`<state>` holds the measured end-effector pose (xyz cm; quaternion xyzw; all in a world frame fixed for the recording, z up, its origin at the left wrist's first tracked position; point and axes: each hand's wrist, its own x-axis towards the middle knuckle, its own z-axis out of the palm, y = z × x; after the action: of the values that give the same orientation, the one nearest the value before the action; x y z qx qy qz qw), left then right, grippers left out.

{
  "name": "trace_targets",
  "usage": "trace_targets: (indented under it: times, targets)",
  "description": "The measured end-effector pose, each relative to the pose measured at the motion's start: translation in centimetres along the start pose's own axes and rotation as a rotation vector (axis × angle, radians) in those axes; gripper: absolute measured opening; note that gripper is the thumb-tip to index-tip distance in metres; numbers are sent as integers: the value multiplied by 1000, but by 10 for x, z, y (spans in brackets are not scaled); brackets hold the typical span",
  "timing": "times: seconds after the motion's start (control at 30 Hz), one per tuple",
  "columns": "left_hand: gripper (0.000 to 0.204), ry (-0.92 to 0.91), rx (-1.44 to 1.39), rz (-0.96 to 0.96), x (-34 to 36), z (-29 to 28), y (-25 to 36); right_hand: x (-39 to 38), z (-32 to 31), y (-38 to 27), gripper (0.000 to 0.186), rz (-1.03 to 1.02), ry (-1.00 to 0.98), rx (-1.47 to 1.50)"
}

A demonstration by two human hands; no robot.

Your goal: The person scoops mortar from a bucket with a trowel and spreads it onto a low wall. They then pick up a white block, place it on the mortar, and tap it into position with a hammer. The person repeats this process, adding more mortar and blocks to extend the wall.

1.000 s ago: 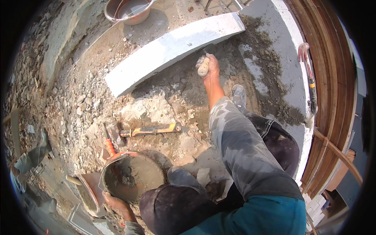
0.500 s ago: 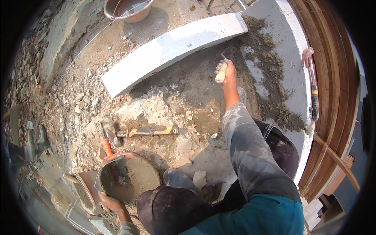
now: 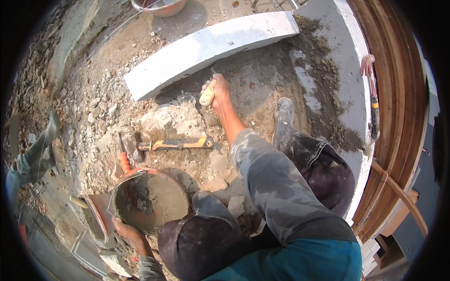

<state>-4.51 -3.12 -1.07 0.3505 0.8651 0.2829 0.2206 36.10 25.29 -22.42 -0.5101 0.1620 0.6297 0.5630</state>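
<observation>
My right hand (image 3: pixel 215 92) grips the pale handle (image 3: pixel 206 97) of a trowel at the near underside of a curved white block (image 3: pixel 201 47), over a dark mortar bed (image 3: pixel 255 70); its blade is mostly hidden. My left hand (image 3: pixel 125 228) holds the rim of an orange bucket (image 3: pixel 151 199) of grey mortar at lower left. Just above the bucket lie a hammer (image 3: pixel 173 144) with an orange-and-black handle and an orange-handled tool (image 3: pixel 124 162).
A basin (image 3: pixel 164 8) stands at the top. A white edge (image 3: pixel 356 33) runs down the right, with a red-headed tool (image 3: pixel 373 107) on it and wooden boards (image 3: pixel 393 103) beyond. Rubble (image 3: pixel 98 103) covers the left ground, where another person's legs (image 3: pixel 37 150) show.
My right hand with the trowel has moved leftward along the near edge of the white block. My left hand stays on the bucket rim.
</observation>
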Motion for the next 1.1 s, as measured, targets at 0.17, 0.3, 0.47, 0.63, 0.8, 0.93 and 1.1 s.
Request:
trace_targets:
  times: [0.17,0.3,0.47,0.63,0.8,0.93,1.1]
  targets:
    - [29,-21,90,72,0,-3,1,-22,-14,27,18,-70,14,41]
    - [26,3,-28,12,2,2,-10,-3,5,28,16,-41,41,28]
    - [24,29,-55,19,4,-1,-17,-72,4,19,15,82,-183,-7]
    - [22,-14,74,161,0,3,-21,-187,-30,-4,28,-306,-375,-799]
    - [18,33,-102,88,3,10,-9,-265,13,1,35,-824,-1202,-1719]
    - [17,21,-232,75,-18,25,59,-294,36,48,33,-671,-1460,-2449]
    - [18,95,-311,168,-43,44,90,-283,-6,87,26,-462,-1581,-2473]
